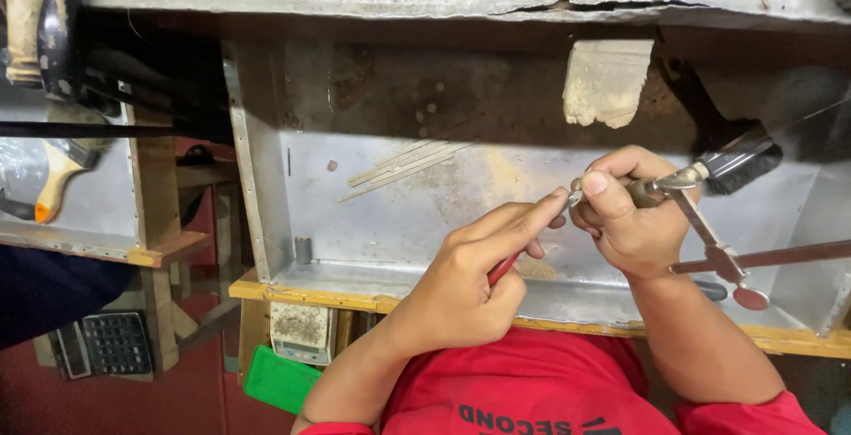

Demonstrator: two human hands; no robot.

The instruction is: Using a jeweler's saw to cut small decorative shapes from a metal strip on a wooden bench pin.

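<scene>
My left hand (470, 275) grips red-handled pliers (503, 268), whose tip reaches toward a small metal piece (574, 194). That piece is pinched between the thumb and fingers of my right hand (625, 222). The right hand also holds a jeweller's saw frame (709, 231), which hangs down to the right with a round knob at its end. Both hands meet over a metal-lined bench tray (399, 222). The pliers' jaws are mostly hidden by my fingers.
Thin metal strips (403, 167) lie on the tray's back slope. A black brush (740, 165) sits at the right, a worn wooden bench peg (607, 81) above. A small scale (301, 330), a green object (279, 380) and a calculator (115, 342) lie below left.
</scene>
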